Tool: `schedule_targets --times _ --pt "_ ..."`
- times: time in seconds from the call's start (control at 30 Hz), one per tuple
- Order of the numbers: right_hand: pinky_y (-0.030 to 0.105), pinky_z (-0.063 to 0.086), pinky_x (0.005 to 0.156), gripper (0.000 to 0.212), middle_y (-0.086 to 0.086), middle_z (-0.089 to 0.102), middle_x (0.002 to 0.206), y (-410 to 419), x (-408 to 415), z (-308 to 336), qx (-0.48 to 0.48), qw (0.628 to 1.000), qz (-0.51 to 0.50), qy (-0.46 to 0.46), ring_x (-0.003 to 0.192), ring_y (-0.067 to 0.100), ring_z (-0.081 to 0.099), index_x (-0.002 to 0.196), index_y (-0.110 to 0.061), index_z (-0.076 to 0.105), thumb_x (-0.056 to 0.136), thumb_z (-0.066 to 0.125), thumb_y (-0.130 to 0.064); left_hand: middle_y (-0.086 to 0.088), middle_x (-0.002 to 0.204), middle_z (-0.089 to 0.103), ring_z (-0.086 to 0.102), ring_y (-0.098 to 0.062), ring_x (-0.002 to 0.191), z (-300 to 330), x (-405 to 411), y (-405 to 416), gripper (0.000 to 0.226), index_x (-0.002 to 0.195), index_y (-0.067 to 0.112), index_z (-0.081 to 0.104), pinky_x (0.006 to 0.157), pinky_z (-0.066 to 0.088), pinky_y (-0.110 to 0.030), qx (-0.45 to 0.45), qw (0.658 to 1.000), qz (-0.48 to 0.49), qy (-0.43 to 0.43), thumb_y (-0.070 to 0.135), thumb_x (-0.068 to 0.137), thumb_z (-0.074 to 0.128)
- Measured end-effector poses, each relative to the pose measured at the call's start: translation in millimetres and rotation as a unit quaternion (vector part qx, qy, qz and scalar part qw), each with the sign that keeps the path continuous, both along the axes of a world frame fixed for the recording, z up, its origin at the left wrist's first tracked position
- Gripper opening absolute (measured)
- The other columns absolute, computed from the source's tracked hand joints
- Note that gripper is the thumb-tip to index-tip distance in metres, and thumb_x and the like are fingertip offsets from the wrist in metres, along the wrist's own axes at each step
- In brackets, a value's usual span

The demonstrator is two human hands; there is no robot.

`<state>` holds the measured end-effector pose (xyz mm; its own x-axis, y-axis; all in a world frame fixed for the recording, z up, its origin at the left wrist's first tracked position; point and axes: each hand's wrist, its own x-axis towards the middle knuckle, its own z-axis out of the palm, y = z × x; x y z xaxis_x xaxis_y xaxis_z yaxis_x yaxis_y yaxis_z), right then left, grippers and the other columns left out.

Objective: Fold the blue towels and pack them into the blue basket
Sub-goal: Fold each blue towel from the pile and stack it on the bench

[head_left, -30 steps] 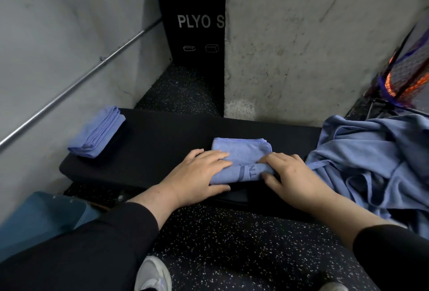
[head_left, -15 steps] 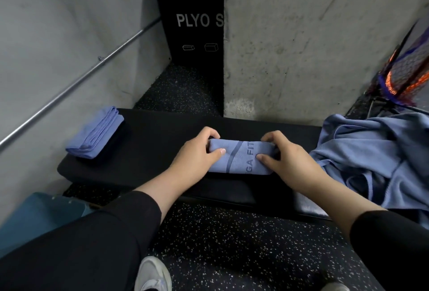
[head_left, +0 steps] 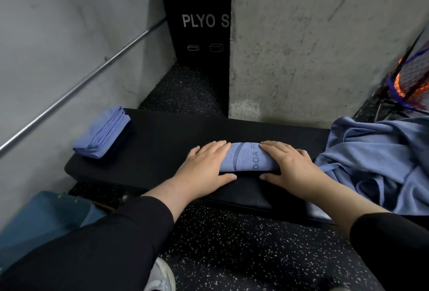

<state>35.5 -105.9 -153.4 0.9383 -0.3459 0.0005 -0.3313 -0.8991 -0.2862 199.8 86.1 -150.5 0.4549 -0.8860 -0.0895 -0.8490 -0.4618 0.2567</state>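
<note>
A folded blue towel (head_left: 247,157) with dark printed letters lies on the black padded bench (head_left: 162,137). My left hand (head_left: 204,166) presses flat on its left end with straight fingers. My right hand (head_left: 287,165) lies flat on its right end, thumb on the bench. Another folded blue towel (head_left: 102,133) rests on the bench's far left end. A heap of unfolded blue towels (head_left: 380,160) covers the bench's right end. Part of the blue basket (head_left: 41,223) shows on the floor at the lower left, partly hidden by my left sleeve.
A concrete pillar (head_left: 320,42) rises right behind the bench. A black plyo box (head_left: 197,26) stands in the gap to its left. A metal rail (head_left: 76,86) runs along the left wall. A netted orange object (head_left: 411,79) sits at the far right. My shoe (head_left: 160,276) is on the speckled floor.
Both hands folded the towel over into a narrower bundle, gripping its ends half a second ago. Now they lie flat and press it down on the bench.
</note>
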Motion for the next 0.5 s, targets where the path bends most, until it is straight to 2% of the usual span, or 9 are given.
schedule_targets --times 0.03,0.1,0.17,0.2,0.27,0.3,0.37,0.43,0.5 --pt "0.039 0.029 0.105 0.064 -0.017 0.042 0.148 -0.1 0.5 0.4 0.012 1.0 -0.007 -0.016 0.139 0.01 0.037 0.144 -0.033 0.041 0.087 0.068 -0.043 0.01 0.164 0.021 0.016 -0.01 0.151 0.4 -0.5 -0.3 0.085 0.158 0.027 0.019 0.124 0.015 -0.043 -0.014 1.0 0.005 0.002 0.06 0.091 0.058" --pt "0.039 0.04 0.099 0.046 -0.017 0.059 0.125 1.0 2.0 3.2 0.06 0.995 -0.029 -0.07 0.118 0.012 0.054 0.129 -0.036 0.05 0.086 0.067 -0.031 0.011 0.152 0.041 0.035 -0.01 0.142 4.3 -0.4 0.4 0.074 0.151 0.029 0.033 0.119 0.025 -0.038 -0.054 0.998 0.018 0.027 0.052 0.089 0.066" --pt "0.036 0.048 0.09 0.033 -0.016 0.066 0.104 3.9 6.4 10.7 0.154 0.979 -0.069 -0.112 0.099 0.01 0.063 0.114 -0.038 0.055 0.085 0.07 -0.031 0.014 0.126 0.06 0.055 -0.007 0.117 11.5 2.8 4.9 0.052 0.133 0.032 0.051 0.104 0.042 -0.033 -0.113 0.984 0.054 0.128 0.043 0.087 0.071" --pt "0.032 0.051 0.085 0.029 -0.014 0.069 0.097 6.2 10.2 16.0 0.215 0.963 -0.091 -0.135 0.093 0.008 0.065 0.11 -0.036 0.056 0.086 0.071 -0.031 0.014 0.114 0.065 0.06 -0.005 0.105 16.4 4.2 8.3 0.041 0.123 0.032 0.056 0.095 0.048 -0.031 -0.148 0.965 0.08 0.202 0.04 0.087 0.073" --pt "0.025 0.05 0.077 0.02 -0.012 0.072 0.091 12.7 18.7 28.2 0.319 0.922 -0.124 -0.182 0.085 0.003 0.067 0.105 -0.031 0.061 0.088 0.072 -0.033 0.01 0.105 0.069 0.065 -0.006 0.098 24.4 8.6 16.3 0.028 0.113 0.029 0.061 0.088 0.052 -0.029 -0.216 0.912 0.128 0.323 0.035 0.088 0.073" --pt "0.022 0.049 0.075 0.017 -0.013 0.073 0.091 17.3 22.9 34.6 0.355 0.905 -0.132 -0.195 0.083 0.0 0.067 0.104 -0.029 0.064 0.09 0.071 -0.034 0.008 0.107 0.07 0.066 -0.007 0.101 28.4 10.4 21.2 0.027 0.113 0.029 0.062 0.089 0.053 -0.029 -0.239 0.884 0.147 0.373 0.035 0.089 0.073" --pt "0.018 0.047 0.073 0.019 -0.015 0.074 0.093 28.4 31.6 45.1 0.4 0.882 -0.138 -0.206 0.084 -0.003 0.068 0.105 -0.026 0.067 0.091 0.069 -0.038 0.003 0.115 0.07 0.068 -0.011 0.107 35.9 11.0 32.2 0.039 0.118 0.028 0.061 0.092 0.056 -0.034 -0.266 0.816 0.164 0.486 0.034 0.083 0.078" --pt "0.017 0.048 0.074 0.024 -0.012 0.075 0.098 42.4 41.2 53.1 0.44 0.857 -0.154 -0.221 0.089 0.0 0.07 0.107 -0.024 0.068 0.091 0.068 -0.041 -0.004 0.12 0.069 0.069 -0.018 0.108 41.2 10.6 43.9 0.05 0.124 0.023 0.057 0.09 0.059 -0.038 -0.274 0.772 0.178 0.546 0.025 0.081 0.082" --pt "0.025 0.051 0.079 0.031 -0.004 0.076 0.104 57.7 51.4 58.4 0.528 0.801 -0.163 -0.231 0.096 0.009 0.071 0.112 -0.018 0.068 0.092 0.068 -0.041 -0.007 0.118 0.07 0.071 -0.022 0.105 47.0 11.1 54.9 0.045 0.123 0.016 0.057 0.089 0.06 -0.04 -0.287 0.752 0.203 0.557 0.016 0.084 0.08"
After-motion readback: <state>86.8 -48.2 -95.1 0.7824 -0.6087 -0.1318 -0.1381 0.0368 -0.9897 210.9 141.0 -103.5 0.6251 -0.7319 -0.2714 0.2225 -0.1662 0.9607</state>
